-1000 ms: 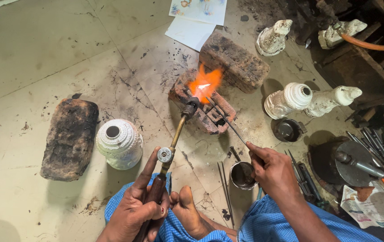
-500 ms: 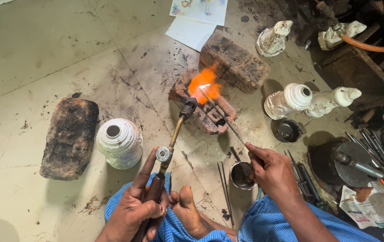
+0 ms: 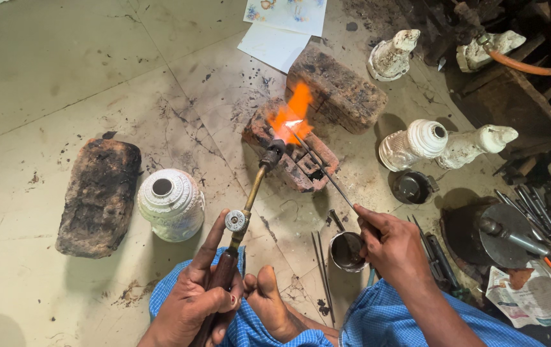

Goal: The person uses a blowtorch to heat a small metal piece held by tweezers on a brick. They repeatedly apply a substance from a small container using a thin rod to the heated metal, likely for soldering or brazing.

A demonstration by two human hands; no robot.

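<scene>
Your left hand (image 3: 201, 299) is wrapped tight round the handle of a brass blowtorch (image 3: 249, 199), nozzle aimed at a scorched brick (image 3: 298, 160) on the floor (image 3: 63, 83), orange flame (image 3: 294, 112) burning over it. Your right hand (image 3: 394, 247) pinches long thin tweezers (image 3: 317, 164), tips in the flame above that brick. Small metal cup (image 3: 347, 250) just beside the right hand. White carved pot (image 3: 171, 204) stands left of the torch, near a second blackened brick (image 3: 98, 196).
</scene>
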